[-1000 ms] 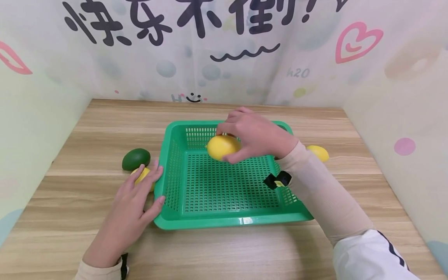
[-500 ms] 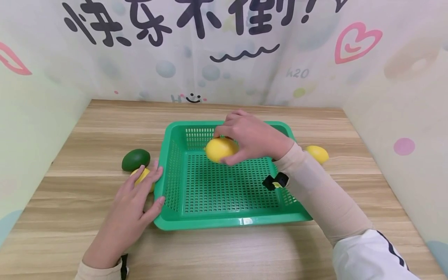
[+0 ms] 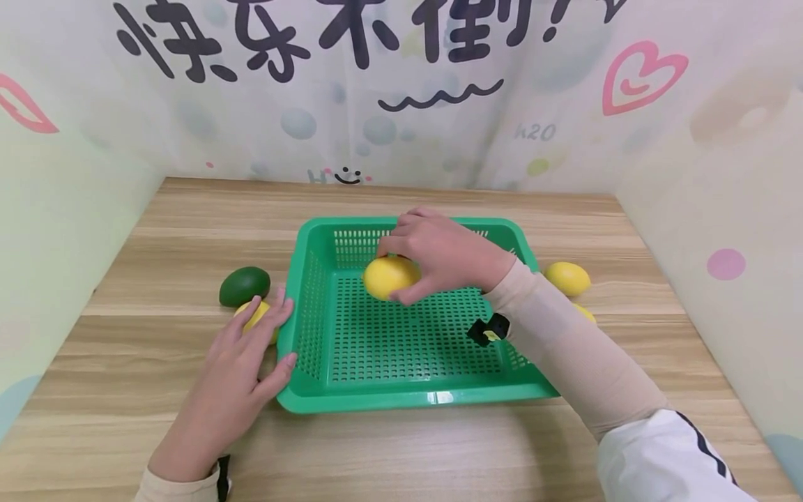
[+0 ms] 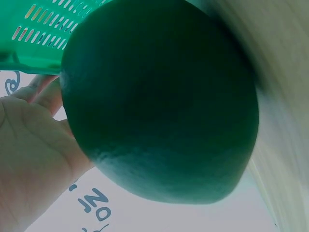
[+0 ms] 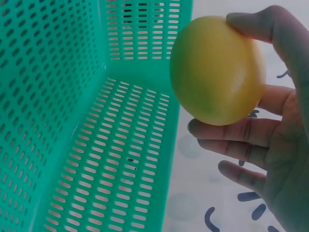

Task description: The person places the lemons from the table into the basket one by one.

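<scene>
My right hand [image 3: 439,251] pinches a yellow lemon [image 3: 387,277] between thumb and fingertips, over the left middle of a green plastic basket [image 3: 433,400]. In the right wrist view the lemon [image 5: 217,70] sits between the thumb and the fingers, with the basket wall beside it. My left hand [image 3: 241,369] rests along the basket's left rim, fingers stretched out. Beneath those fingers a second lemon [image 3: 252,315] partly shows, and just behind it lies a dark green avocado [image 3: 245,286]. A dark green rounded fruit [image 4: 164,106] fills much of the left wrist view, close to the palm.
To the basket's right, a lemon [image 3: 567,278] lies on the wooden table [image 3: 401,453], with another yellow fruit [image 3: 586,313] mostly hidden behind the right forearm. A printed cloth wall [image 3: 251,125] closes off the back, and pale walls stand at both sides.
My right hand has sunk slightly and drifted left with the lemon in it. Its forearm uncovers more of the yellow fruit at the right. The left hand and basket stay put.
</scene>
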Motion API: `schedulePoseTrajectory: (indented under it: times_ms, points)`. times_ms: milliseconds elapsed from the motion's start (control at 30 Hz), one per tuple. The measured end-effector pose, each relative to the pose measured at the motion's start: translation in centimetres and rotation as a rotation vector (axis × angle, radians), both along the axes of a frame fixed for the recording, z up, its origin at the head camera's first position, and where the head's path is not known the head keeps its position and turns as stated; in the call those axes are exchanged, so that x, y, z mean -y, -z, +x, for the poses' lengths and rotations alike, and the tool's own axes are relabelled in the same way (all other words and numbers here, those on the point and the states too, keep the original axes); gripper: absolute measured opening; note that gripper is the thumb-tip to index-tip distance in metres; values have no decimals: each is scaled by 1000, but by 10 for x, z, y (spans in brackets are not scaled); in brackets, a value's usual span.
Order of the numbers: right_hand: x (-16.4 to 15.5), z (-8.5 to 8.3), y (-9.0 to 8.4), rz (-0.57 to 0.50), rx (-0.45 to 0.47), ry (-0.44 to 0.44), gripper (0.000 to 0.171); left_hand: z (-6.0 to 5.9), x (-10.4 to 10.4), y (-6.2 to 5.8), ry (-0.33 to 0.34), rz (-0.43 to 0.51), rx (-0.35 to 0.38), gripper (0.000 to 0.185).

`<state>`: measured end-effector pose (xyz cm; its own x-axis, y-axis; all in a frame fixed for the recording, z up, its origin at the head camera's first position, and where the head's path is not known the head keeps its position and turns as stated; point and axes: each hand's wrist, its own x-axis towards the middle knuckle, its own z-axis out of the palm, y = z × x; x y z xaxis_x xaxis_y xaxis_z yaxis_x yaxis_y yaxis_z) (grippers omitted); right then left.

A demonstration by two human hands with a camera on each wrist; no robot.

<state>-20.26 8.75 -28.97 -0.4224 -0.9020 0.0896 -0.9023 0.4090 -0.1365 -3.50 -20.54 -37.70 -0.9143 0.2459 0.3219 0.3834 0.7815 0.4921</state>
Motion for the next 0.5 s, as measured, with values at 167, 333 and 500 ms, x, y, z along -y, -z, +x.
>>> schedulePoseTrajectory:
  times_ms: [167, 333, 500]
  points:
    - [0, -1, 2, 5, -7, 6, 47, 0, 0, 0, 0, 3, 1, 66]
    - [0, -2, 4, 6, -17, 12, 48, 0, -1, -1, 1, 7, -6, 66]
    - [1, -2, 6, 4, -25, 30, 48, 0, -1, -1, 0, 9, -14, 67]
